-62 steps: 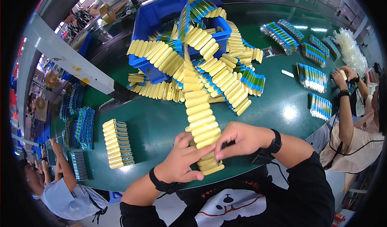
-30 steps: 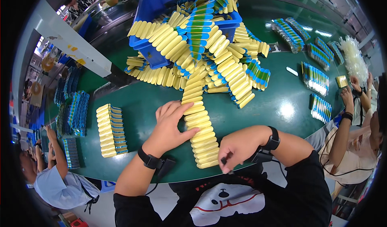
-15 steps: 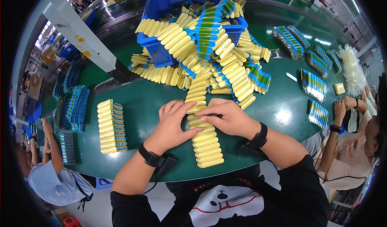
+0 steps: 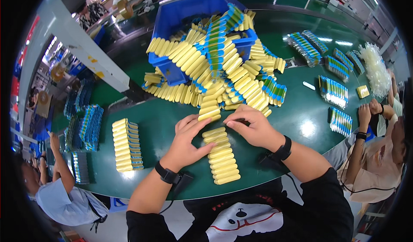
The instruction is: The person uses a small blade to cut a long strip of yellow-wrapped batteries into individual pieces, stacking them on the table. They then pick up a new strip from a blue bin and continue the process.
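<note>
A short strip of joined yellow oval packets lies flat in front of me on the green table. Beyond a small gap hangs the end of a longer yellow strip, which runs back to a heap at the blue bin. My left hand rests with fingers apart, fingertips at the longer strip's end and thumb on the short strip. Just right of the gap, my right hand grips a slim dark tool; its exact kind is mostly hidden by the fingers.
A folded yellow stack stands at the left, with blue-green packet bundles beyond it. More bundles, a white oval piece and clear plastic bags lie at right. A pale post rises at far left. Co-workers sit on both sides.
The yellow strip was continuous under my hands; now it is parted, with a gap between the short piece and the longer strip. My right hand has moved slightly right, away from the strip.
</note>
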Action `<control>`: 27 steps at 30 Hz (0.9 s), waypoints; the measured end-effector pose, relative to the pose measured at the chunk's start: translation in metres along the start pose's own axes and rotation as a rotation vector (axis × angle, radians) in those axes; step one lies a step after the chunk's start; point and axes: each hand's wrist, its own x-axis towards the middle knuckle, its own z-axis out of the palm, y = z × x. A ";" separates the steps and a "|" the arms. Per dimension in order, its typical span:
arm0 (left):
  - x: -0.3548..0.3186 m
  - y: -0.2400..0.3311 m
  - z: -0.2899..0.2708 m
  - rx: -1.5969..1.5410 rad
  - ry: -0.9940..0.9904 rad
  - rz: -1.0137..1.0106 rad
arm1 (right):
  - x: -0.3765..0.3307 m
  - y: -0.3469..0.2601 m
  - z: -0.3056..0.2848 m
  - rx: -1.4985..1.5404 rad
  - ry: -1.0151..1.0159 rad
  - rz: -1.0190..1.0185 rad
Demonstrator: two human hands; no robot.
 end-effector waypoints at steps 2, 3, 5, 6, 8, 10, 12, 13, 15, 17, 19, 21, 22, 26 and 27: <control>-0.005 -0.001 -0.004 -0.055 0.040 0.052 | 0.000 0.002 0.003 0.106 -0.043 -0.079; -0.005 0.003 -0.005 -0.069 0.033 0.095 | -0.003 0.001 0.005 0.190 -0.079 -0.040; -0.006 0.008 -0.004 -0.130 0.030 0.184 | -0.005 -0.001 0.003 0.310 -0.212 0.011; -0.006 0.013 -0.003 -0.136 0.016 0.220 | -0.007 -0.005 0.002 0.421 -0.277 0.073; -0.007 0.025 0.002 -0.182 0.007 0.221 | -0.012 -0.003 0.003 0.453 -0.327 0.136; 0.002 0.031 -0.004 -0.088 0.029 0.243 | -0.011 -0.003 -0.001 0.502 -0.316 0.109; 0.004 0.030 -0.014 -0.112 0.065 0.157 | -0.009 -0.006 -0.004 0.551 -0.308 0.079; 0.010 0.035 -0.018 -0.157 0.119 0.058 | -0.009 -0.006 -0.005 0.472 -0.346 0.080; 0.033 0.046 -0.027 -0.085 0.271 0.032 | -0.009 -0.008 -0.005 0.407 -0.380 0.084; 0.080 0.071 -0.037 0.017 0.294 0.071 | -0.013 -0.008 -0.011 0.383 -0.364 0.068; 0.131 0.095 -0.049 0.234 0.316 0.128 | -0.014 -0.016 -0.008 0.351 -0.380 -0.021; 0.173 0.089 -0.050 0.444 0.331 0.106 | -0.017 -0.018 -0.002 0.343 -0.404 -0.038; 0.193 0.081 -0.052 0.540 0.338 0.081 | -0.019 -0.020 -0.002 0.333 -0.418 -0.051; 0.252 0.058 -0.095 0.792 -0.058 -0.201 | -0.023 -0.023 -0.006 0.372 -0.377 -0.037; 0.259 0.058 -0.110 0.692 -0.137 -0.264 | -0.021 -0.024 -0.010 0.360 -0.357 -0.042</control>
